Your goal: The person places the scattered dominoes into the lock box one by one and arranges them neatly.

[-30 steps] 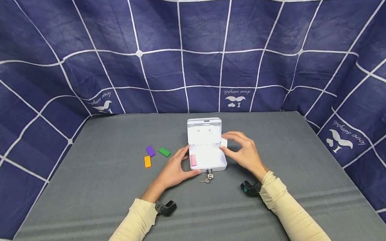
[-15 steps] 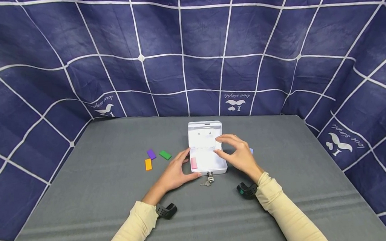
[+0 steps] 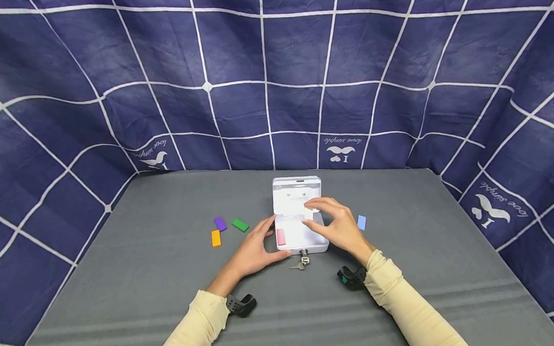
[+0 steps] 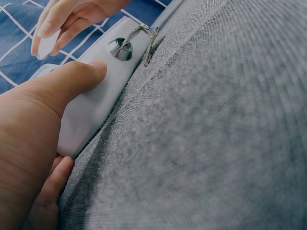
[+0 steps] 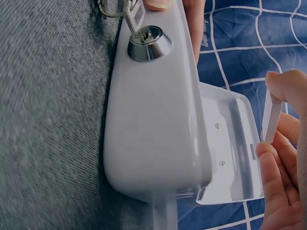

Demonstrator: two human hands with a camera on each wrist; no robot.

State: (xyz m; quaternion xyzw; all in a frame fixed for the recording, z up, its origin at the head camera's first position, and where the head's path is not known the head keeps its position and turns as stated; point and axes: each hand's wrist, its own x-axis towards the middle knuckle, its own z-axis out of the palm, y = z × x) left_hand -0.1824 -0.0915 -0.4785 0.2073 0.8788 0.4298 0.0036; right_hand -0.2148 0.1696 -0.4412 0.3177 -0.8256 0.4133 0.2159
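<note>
A small white metal lockbox [image 3: 302, 237] stands with its lid [image 3: 284, 204] raised. My left hand [image 3: 253, 252] grips it at the left, thumb on the front wall and fingers along the side. Between thumb and fingertips my right hand [image 3: 341, 226] pinches a white rectangular block [image 5: 272, 115], held above the box's inside. A pink block [image 3: 281, 237] lies inside at the left wall. Keys [image 5: 135, 14] hang from the lock [image 5: 149, 44] on the front wall.
Left of the box, purple [image 3: 220, 223], orange [image 3: 216, 238] and green blocks [image 3: 240, 225] lie on the grey cloth-covered table [image 3: 163, 214]. A light blue block [image 3: 362, 222] lies to the right. Blue gridded curtain [image 3: 293, 68] encloses the back and sides.
My right hand has carried the white block leftward from the box's right side to over its inside. This uncovers the light blue block. The left hand keeps its hold on the box.
</note>
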